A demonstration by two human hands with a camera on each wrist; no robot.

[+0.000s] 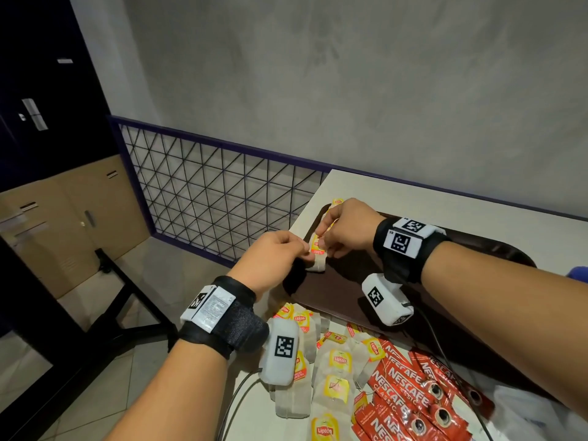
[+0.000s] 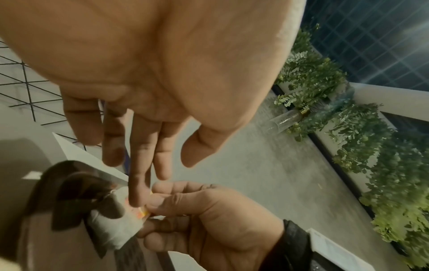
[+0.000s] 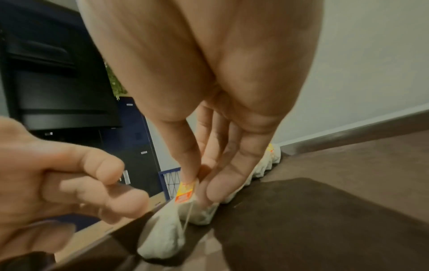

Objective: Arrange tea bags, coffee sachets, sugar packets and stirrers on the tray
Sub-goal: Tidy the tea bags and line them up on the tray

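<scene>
Head view first: both hands meet over the near-left corner of the dark brown tray (image 1: 350,300); the right hand (image 1: 345,229) has thumb and forefinger pinched together on the yellow tag of a tea bag (image 1: 318,249), and that bag stands on the tray directly under those fingertips; the left hand (image 1: 273,257) sits just beside it, fingers curled, their tips against the bag's lower end; whether they actually grip it I cannot tell from here. Left wrist view: the left fingers (image 2: 139,165) hang mostly straight and a little apart, one tip touching the tea bag (image 2: 111,227); the right hand (image 2: 204,216) is curled round the tag. Right wrist view: the right fingers (image 3: 190,165) are clamped on the orange-yellow tag, a thin string running down over the tea bag (image 3: 167,236); beyond those fingers a row of tea bags (image 3: 262,168) lines the tray's edge. Back towards the wrists, off the tray on the white table (image 1: 413,198), lies a loose heap of Lipton tea bags (image 1: 337,374); beside it, under the right forearm, red Nescafe sachets (image 1: 410,399); cables (image 1: 445,354) trail across them.
</scene>
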